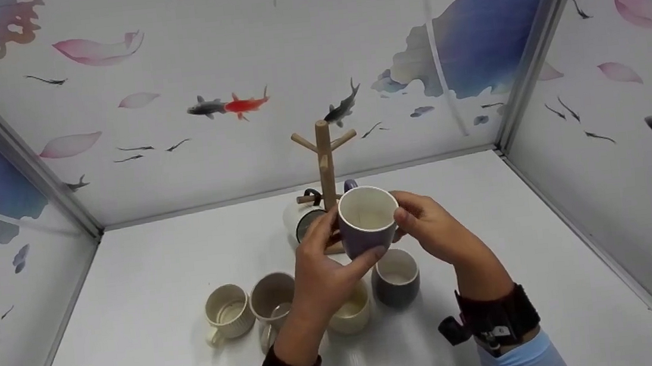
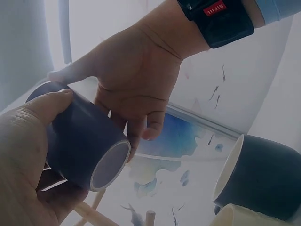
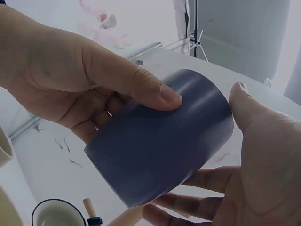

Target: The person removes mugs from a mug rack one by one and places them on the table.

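A purple mug [image 1: 367, 236] with a white inside is held up above the table, mouth tilted toward the head camera. My left hand [image 1: 325, 272] grips it from the left, thumb [image 3: 164, 96] across its side and fingers behind. At its right side my right hand [image 1: 434, 223] has its thumb close by the rim and its fingers loosely extended beside the wall. A purple handle [image 1: 351, 185] shows behind the rim. In the left wrist view the mug's pale base ring [image 2: 110, 165] faces the camera.
Behind stands a wooden mug tree [image 1: 324, 153], a white dark-rimmed mug [image 1: 292, 219] hanging on a low peg. In front are a ribbed cream mug [image 1: 237, 320], a beige mug [image 1: 265, 296], a pale yellow mug [image 1: 351, 323] and a dark grey mug [image 1: 397, 290]. Printed walls enclose the white table [image 1: 149, 272].
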A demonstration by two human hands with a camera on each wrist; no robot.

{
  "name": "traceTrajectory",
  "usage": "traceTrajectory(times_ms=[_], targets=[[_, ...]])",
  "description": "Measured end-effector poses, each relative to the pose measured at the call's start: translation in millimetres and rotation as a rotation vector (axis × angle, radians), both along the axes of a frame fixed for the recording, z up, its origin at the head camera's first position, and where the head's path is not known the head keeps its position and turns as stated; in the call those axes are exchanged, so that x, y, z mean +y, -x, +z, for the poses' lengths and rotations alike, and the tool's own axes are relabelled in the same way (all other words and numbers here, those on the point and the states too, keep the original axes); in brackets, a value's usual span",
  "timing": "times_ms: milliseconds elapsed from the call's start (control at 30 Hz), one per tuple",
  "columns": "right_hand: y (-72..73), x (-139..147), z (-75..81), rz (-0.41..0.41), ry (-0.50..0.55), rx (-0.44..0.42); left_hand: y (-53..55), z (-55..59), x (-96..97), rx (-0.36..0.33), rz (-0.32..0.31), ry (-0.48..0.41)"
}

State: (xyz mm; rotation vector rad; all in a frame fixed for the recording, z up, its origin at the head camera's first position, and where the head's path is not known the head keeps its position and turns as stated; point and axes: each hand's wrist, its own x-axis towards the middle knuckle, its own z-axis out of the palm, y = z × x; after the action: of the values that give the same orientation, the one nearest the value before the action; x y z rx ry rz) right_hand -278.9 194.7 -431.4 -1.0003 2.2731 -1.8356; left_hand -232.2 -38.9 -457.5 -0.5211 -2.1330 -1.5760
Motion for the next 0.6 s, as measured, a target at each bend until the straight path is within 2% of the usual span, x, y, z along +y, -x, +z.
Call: traceTrajectory(times_ms=[133,200,333,600], targets=[[-9.2,-5.4,4.5,-0.05,0.038,0.111,-1.9,0.7,0.5,0.025,-0.005,-0.032],[-13.4,-7.1,6.2,-0.082,0.022,0.149,-2.5,0.6,1.2,0.032,-0.009,-0.036],[-19.3,-7.6,9.3,-0.131,-0.017,0.165,-2.8,-0.7,2.7,0.017,-0.015,-0.026],[-29.9,-3.4,15.0,-0.228,-0.173,0.182,-5.8,-3.5,8.1,0.015,-0.044,0.048]])
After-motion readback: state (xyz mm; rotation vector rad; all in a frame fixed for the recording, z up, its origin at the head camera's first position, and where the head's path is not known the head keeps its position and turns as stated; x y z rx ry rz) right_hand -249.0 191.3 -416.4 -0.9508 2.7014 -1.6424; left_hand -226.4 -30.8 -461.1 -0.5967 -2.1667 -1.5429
